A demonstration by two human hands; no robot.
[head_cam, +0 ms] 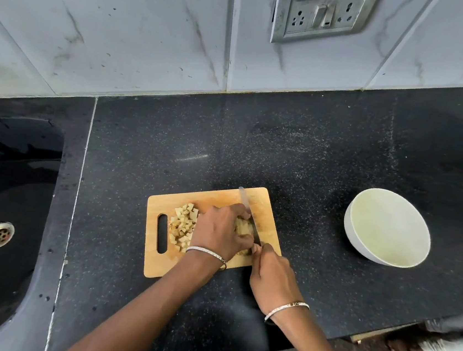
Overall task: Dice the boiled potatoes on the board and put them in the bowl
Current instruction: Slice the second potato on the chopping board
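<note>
The dark speckled bench (285, 152) carries the wooden board (222, 197). A black sink (7, 178) lies well to the board's left. A white bowl (386, 227) stands on the bench to the board's right, apart from it. Over the board's middle, the left hand (218, 228) curls its grip onto a potato (243, 227). At the board's near right corner, the right hand (272, 272) has its grip closed round the knife (246, 203), whose blade crosses the board beside the left fingers. Diced potato (183, 224) is heaped on the board's left part, by its handle slot.
</note>
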